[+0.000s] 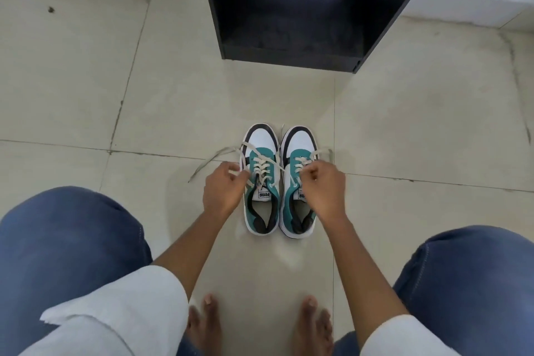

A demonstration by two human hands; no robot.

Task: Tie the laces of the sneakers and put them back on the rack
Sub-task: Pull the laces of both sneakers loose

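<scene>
Two teal, white and black sneakers stand side by side on the tiled floor, toes pointing away from me. My left hand (224,188) is beside the left sneaker (261,139), pinched on a cream lace strand. One loose lace end (208,160) trails left across the floor. My right hand (322,188) hovers over the tongue of the right sneaker (300,139), fingers closed on a strand that runs across from the left sneaker. A lace of the right sneaker lies loose to its right. The black shoe rack (289,23) stands on the floor beyond the sneakers, its lower shelves bare.
I am crouched, with my knees in blue jeans at both lower corners and my bare feet (260,324) just behind the sneakers. A white wall base runs behind the rack. Pale floor tiles surround the sneakers.
</scene>
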